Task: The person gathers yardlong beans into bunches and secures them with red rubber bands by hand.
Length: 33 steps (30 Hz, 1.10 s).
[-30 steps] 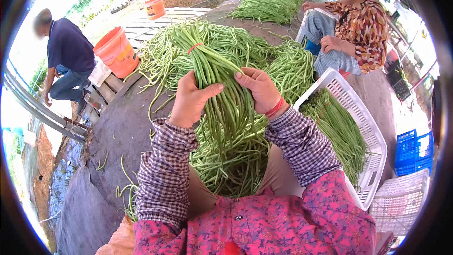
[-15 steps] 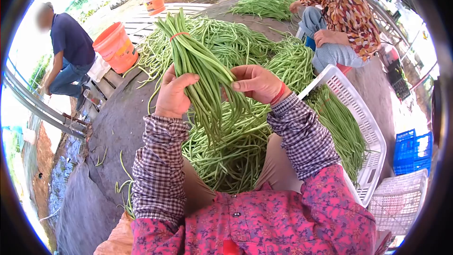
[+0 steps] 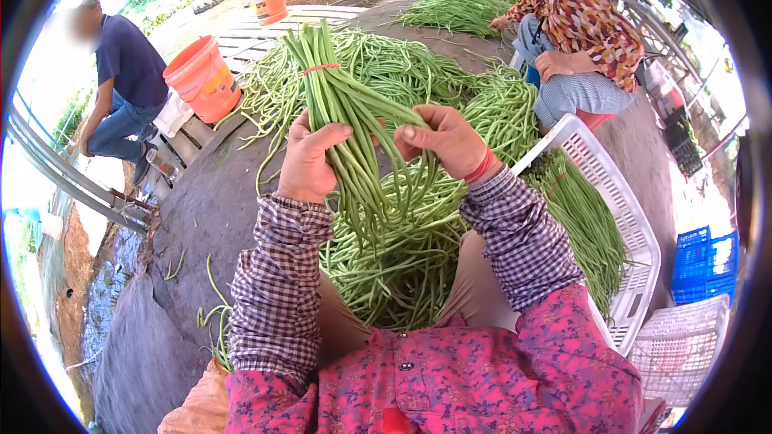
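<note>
A bunch of long green beans (image 3: 342, 120) is held up in front of me, tied near its top with a red band (image 3: 321, 69). My left hand (image 3: 314, 159) is closed around the bunch below the band, thumb across the front. On the other side, my right hand (image 3: 450, 143) pinches several bean ends that bend off to the right; a red band circles that wrist. Below and behind the bunch lies a loose heap of long beans (image 3: 402, 265), between my knees and beyond.
At the right stands a white plastic crate (image 3: 635, 241) with beans laid in it. Blue crates (image 3: 704, 265) and another white crate (image 3: 679, 345) are farther right. Orange buckets (image 3: 203, 80) stand at the back left. One person (image 3: 579, 40) crouches at right, another (image 3: 129, 80) sits at left.
The bunch and both hands have shifted slightly right in view. My right hand still pinches the bean ends, now turned a little more downward. The person at right has leaned toward the far heap.
</note>
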Available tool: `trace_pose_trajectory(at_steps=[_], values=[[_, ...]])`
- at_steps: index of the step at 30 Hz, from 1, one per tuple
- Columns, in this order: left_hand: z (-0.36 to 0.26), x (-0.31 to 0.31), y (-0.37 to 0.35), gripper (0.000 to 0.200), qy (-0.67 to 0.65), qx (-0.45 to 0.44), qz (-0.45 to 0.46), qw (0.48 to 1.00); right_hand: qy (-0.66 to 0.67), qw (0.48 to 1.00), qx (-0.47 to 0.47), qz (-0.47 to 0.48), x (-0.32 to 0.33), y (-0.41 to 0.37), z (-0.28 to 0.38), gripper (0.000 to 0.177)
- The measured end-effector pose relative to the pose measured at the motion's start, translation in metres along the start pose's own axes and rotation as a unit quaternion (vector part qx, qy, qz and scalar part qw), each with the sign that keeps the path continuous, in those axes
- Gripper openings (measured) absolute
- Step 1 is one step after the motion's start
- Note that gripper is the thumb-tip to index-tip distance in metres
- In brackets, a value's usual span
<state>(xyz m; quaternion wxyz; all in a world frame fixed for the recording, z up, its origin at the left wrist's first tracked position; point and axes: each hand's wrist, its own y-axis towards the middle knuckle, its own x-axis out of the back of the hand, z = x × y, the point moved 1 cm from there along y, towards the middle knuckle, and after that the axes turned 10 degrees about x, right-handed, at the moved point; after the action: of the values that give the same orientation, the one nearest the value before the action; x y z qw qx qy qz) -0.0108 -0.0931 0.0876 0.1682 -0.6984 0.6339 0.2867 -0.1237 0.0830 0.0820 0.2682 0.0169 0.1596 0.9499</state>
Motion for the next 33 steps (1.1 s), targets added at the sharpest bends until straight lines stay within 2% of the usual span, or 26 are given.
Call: trace_pose_trajectory(at_steps=[2, 5, 6, 9, 10, 13, 14, 17, 18, 21, 22, 25, 26, 30, 33], values=[[0.0, 0.002, 0.001, 0.038, -0.02, 0.004, 0.025, 0.999, 0.027, 0.999, 0.004, -0.031, 0.011, 0.001, 0.003, 0.023], [0.0, 0.014, 0.004, 0.041, -0.053, 0.022, 0.034, 0.998, 0.033, 0.999, -0.004, -0.02, 0.015, -0.004, 0.011, 0.023], [0.002, 0.025, 0.006, 0.05, -0.057, 0.04, 0.041, 0.997, 0.029, 1.0, -0.009, -0.007, 0.017, -0.005, 0.011, 0.025], [-0.001, 0.014, 0.007, 0.06, -0.113, 0.008, 0.045, 0.992, -0.024, 0.997, -0.056, 0.054, 0.02, -0.01, 0.016, 0.029], [-0.001, 0.014, 0.007, 0.069, -0.128, 0.009, 0.062, 0.99, -0.088, 0.99, -0.074, 0.082, 0.023, -0.011, 0.018, 0.033], [0.0, 0.007, 0.006, 0.071, -0.143, -0.004, 0.094, 0.985, -0.067, 0.982, -0.089, 0.15, 0.026, -0.012, 0.013, 0.035], [0.0, 0.004, 0.005, 0.074, -0.148, -0.005, 0.088, 0.985, -0.067, 0.978, -0.089, 0.175, 0.027, -0.012, 0.013, 0.045], [0.001, -0.003, 0.005, 0.076, -0.191, -0.019, 0.121, 0.974, -0.108, 0.99, 0.023, 0.09, 0.017, -0.007, 0.007, 0.056], [0.002, -0.007, 0.006, 0.078, -0.18, -0.026, 0.112, 0.977, -0.077, 0.993, 0.013, 0.088, 0.013, -0.005, 0.004, 0.065], [0.002, -0.014, 0.007, 0.078, -0.191, -0.04, 0.122, 0.973, 0.001, 0.982, -0.051, 0.184, -0.012, -0.007, -0.008, 0.063], [0.003, -0.014, 0.007, 0.077, -0.199, -0.053, 0.131, 0.97, 0.042, 0.976, -0.07, 0.204, -0.017, -0.008, -0.016, 0.057], [0.0, -0.002, 0.007, 0.077, -0.189, -0.054, 0.134, 0.971, 0.153, 0.979, -0.058, 0.125, -0.025, -0.011, -0.025, 0.049], [-0.003, 0.0, 0.006, 0.078, -0.179, -0.059, 0.135, 0.973, 0.211, 0.964, -0.096, 0.132, -0.022, -0.01, -0.021, 0.044], [-0.006, 0.007, 0.004, 0.077, -0.139, -0.054, 0.131, 0.98, 0.27, 0.955, -0.1, 0.072, -0.021, -0.013, -0.016, 0.041], [-0.007, 0.003, -0.001, 0.077, -0.133, -0.047, 0.12, 0.983, 0.292, 0.948, -0.107, 0.065, -0.023, -0.016, -0.009, 0.041]])
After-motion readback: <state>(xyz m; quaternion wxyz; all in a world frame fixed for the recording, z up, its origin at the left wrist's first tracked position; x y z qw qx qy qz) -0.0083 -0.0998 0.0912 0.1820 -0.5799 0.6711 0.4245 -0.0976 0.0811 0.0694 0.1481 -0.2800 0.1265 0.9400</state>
